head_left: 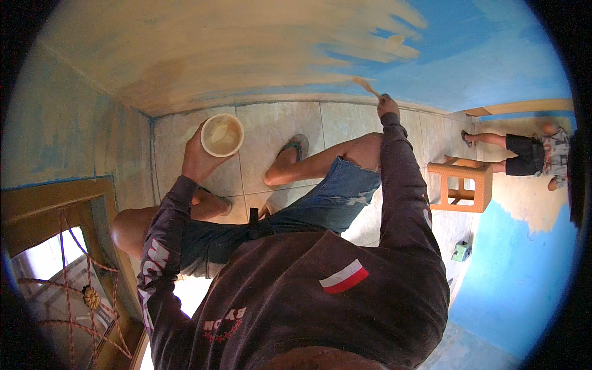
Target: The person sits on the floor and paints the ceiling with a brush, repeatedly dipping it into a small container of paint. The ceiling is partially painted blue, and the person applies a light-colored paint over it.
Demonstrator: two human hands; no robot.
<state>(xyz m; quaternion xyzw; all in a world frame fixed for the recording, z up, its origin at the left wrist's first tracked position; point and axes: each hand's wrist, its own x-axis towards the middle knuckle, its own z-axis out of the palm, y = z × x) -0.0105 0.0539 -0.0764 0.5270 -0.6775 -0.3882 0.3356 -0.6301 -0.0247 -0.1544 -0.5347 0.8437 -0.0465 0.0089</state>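
My left hand is wrapped round a round white tub of cream-coloured paint, held above the tiled floor. Out to the right, my right hand grips a paintbrush by its handle. Its bristles carry cream paint and lie at the lower part of the wall; whether they touch it I cannot tell. Cream paint covers the wall's left part in broad strokes, while blue shows on the right, with ragged streaks where the two meet.
An orange-brown plastic stool stands to the right, with another person beyond it. A small green object lies near the right-hand wall. At the lower left is a wooden-framed window with a cord web. My sandalled foot rests on the tiles.
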